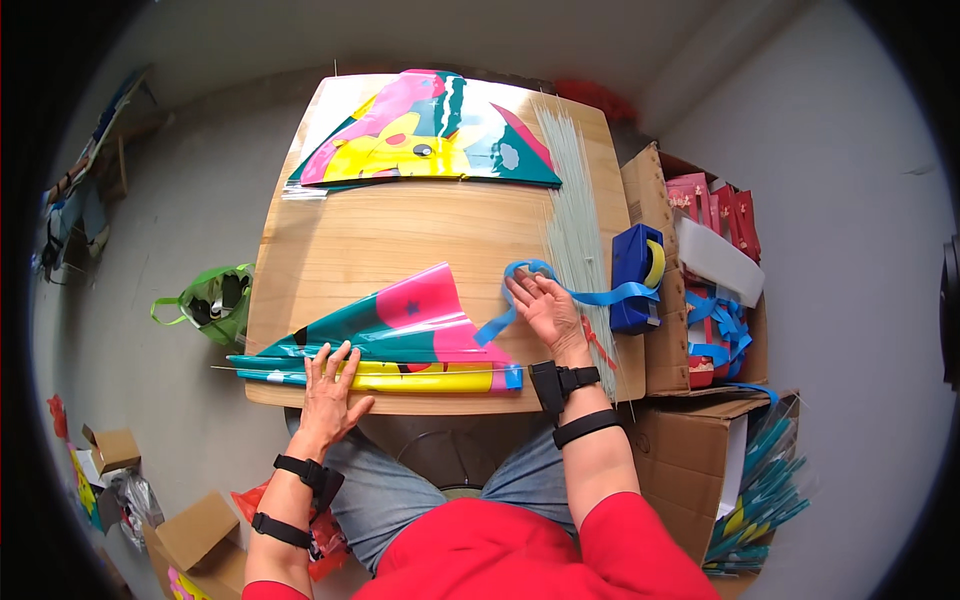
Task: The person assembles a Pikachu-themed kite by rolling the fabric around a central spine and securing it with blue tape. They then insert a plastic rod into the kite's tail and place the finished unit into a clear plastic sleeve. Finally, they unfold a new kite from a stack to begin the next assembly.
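Observation:
A folded plastic sheet in teal, pink and yellow, like a kite skin, lies along the table's near edge. My left hand rests on its near fold, fingers spread and flat. Along that fold runs a thin rod. A small blue patch sits at the fold's right end. My right hand, palm partly up with fingers curled, holds a looped blue tape strip above the table. From there the strip stretches right to a blue tape dispenser with a yellow roll.
Another printed plastic stack lies at the table's far side. Several thin pale rods run down the right, beside a small red strip. Cardboard boxes stand at right. A green bag is left of the table.

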Available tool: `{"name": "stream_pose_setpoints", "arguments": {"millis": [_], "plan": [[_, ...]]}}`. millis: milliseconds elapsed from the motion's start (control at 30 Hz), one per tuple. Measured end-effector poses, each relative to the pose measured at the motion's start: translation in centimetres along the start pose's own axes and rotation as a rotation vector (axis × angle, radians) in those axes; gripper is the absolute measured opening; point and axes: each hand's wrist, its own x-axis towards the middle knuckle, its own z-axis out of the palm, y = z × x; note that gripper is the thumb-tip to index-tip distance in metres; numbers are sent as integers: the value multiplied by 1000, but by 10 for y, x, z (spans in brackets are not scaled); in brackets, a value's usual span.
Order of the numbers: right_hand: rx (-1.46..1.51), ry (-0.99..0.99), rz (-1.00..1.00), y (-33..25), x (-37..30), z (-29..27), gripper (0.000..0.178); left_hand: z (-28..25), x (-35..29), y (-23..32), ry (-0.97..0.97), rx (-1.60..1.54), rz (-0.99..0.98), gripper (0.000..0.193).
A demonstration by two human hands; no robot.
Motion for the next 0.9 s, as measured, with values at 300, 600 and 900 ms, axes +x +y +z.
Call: {"name": "stream_pose_setpoints", "arguments": {"millis": [300,600,900], "plan": [[-1446,635,-613,31,-55,-14,21,2,2,0,-7,2,2,86],[-584,357,262,21,-31,1,25,2,3,3,-6,-6,5,85],[-158,-72,-154,38,-29,19,23,1,0,-1,3,-5,4,83]]}}
